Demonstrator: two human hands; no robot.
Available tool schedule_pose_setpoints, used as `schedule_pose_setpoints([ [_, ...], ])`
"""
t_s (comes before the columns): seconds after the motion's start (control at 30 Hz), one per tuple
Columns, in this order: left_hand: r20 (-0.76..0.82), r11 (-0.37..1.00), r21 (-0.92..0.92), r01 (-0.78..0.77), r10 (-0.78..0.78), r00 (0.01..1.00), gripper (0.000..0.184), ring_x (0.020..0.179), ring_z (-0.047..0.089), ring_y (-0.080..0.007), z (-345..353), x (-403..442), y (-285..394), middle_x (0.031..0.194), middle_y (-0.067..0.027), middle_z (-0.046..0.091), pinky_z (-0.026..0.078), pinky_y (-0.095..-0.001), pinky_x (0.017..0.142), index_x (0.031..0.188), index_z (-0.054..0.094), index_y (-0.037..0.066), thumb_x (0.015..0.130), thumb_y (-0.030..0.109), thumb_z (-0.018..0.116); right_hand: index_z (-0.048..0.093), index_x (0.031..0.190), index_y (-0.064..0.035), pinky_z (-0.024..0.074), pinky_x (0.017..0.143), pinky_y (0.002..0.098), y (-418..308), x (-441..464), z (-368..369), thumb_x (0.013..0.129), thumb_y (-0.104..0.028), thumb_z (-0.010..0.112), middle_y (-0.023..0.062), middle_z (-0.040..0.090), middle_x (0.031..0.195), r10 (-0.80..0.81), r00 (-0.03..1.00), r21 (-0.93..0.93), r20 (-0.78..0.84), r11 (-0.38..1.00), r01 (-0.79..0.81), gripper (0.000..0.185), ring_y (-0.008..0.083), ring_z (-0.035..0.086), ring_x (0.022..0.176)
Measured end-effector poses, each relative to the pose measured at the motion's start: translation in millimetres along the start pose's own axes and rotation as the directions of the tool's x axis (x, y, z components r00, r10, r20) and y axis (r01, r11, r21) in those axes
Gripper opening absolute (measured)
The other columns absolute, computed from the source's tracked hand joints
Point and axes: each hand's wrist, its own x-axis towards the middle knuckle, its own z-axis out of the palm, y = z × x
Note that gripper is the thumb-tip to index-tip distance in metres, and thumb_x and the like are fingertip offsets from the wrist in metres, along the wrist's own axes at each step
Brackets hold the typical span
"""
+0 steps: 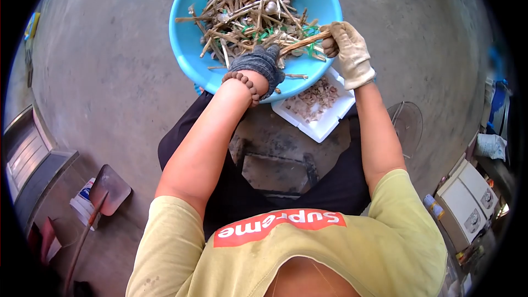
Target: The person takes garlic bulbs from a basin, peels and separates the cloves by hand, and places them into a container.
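White tray (316, 130) nearest, partly hidden by blue basin (185, 44). Left hand (258, 69), grey glove, at stalk's (303, 42) low end; can't tell its grip. Right hand's (347, 49) fingers closed on stalk, over basin. Garlic heap (242, 14) beyond.

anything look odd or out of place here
The left hand wears a dark grey knit glove, the right hand a cream one: mismatched. Bright green strands also stand out among dry brown stalks in the blue plastic basin.
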Motion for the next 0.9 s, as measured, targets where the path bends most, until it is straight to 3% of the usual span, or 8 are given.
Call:
schedule_pose_setpoints([
  [0.1,-0.203,0.97,-0.197,-0.141,0.1,0.974,0.07,0.102,0.05,-0.0323,3,1,4,0.112,-0.0202,0.05,0.041,-0.0367,0.086,0.121,0.04,0.005,0.065,0.035,0.069,0.056,0.088,-0.0006,0.0377,0.05,0.0189,-14,-2,-19,0.088,-0.03,0.046,-0.0002,0.051,0.059,-0.065,0.998,0.06,-0.017,0.996,0.066,0.031,0.0066,0.044,0.051],
  [0.2,-0.275,0.934,-0.295,-0.202,0.119,0.954,0.069,0.099,0.052,-0.0308,9,14,5,0.11,-0.0197,0.052,0.043,-0.0352,0.084,0.119,0.043,0.004,0.063,0.035,0.071,0.056,0.09,-0.001,0.0403,0.052,0.0194,-18,-4,-32,0.087,-0.032,0.046,0.001,0.054,0.063,-0.076,0.996,0.141,-0.046,0.987,0.082,0.033,0.0082,0.048,0.054],
  [0.33,-0.42,0.832,-0.486,-0.266,0.045,0.906,0.061,0.09,0.057,-0.0279,0,13,13,0.101,-0.0174,0.056,0.046,-0.0345,0.078,0.108,0.05,0.004,0.06,0.033,0.073,0.051,0.103,-0.002,0.046,0.065,0.0248,-22,-9,-30,0.082,-0.04,0.051,0.0044,0.057,0.084,-0.098,0.995,0.388,-0.022,0.917,0.098,0.044,0.012,0.056,0.074],
  [0.47,-0.451,0.821,-0.469,-0.325,0.093,0.888,0.059,0.089,0.057,-0.0272,4,11,24,0.098,-0.0173,0.057,0.046,-0.0343,0.078,0.107,0.05,0.004,0.061,0.033,0.073,0.049,0.108,-0.0031,0.0447,0.071,0.0244,-5,-12,-1,0.071,-0.054,0.057,0.0076,0.056,0.09,-0.034,0.987,0.037,0.158,0.999,0.028,0.063,0.0137,0.053,0.083],
  [0.53,-0.42,0.76,-0.519,-0.392,0.172,0.891,0.059,0.09,0.056,-0.0273,10,9,29,0.097,-0.0168,0.057,0.045,-0.0338,0.078,0.106,0.05,0.004,0.061,0.033,0.073,0.055,0.102,-0.004,0.041,0.076,0.0264,3,-13,9,0.076,-0.053,0.054,0.0062,0.057,0.092,-0.128,0.97,-0.118,0.204,0.981,0.154,0.056,0.015,0.052,0.086],
  [0.67,-0.341,0.712,-0.624,-0.323,0.124,0.932,0.055,0.092,0.055,-0.0287,24,15,21,0.097,-0.0182,0.056,0.043,-0.035,0.079,0.102,0.053,0.002,0.062,0.034,0.071,0.056,0.1,-0.0037,0.0411,0.076,0.0273,-5,-17,12,0.078,-0.05,0.052,0.0074,0.059,0.087,-0.029,0.975,-0.348,0.219,0.932,0.105,0.051,0.015,0.054,0.084],
  [0.7,-0.312,0.793,-0.549,-0.265,0.099,0.945,0.056,0.091,0.055,-0.0317,20,11,23,0.096,-0.0202,0.057,0.044,-0.0366,0.078,0.101,0.054,0.001,0.062,0.039,0.069,0.055,0.101,-0.0029,0.0409,0.077,0.0264,-6,-18,12,0.079,-0.048,0.052,0.007,0.059,0.085,0.037,0.973,-0.438,0.226,0.897,0.067,0.051,0.0132,0.053,0.085],
  [0.9,-0.3,0.845,-0.484,-0.227,0.084,0.95,0.05,0.087,0.056,-0.0347,13,-1,32,0.091,-0.0208,0.058,0.045,-0.0382,0.076,0.098,0.056,0.003,0.064,0.039,0.063,0.055,0.094,-0.0016,0.0404,0.07,0.0254,4,-18,19,0.076,-0.055,0.051,0.0046,0.057,0.079,0.048,0.972,-0.332,0.231,0.943,0.032,0.056,0.0123,0.049,0.075],
])
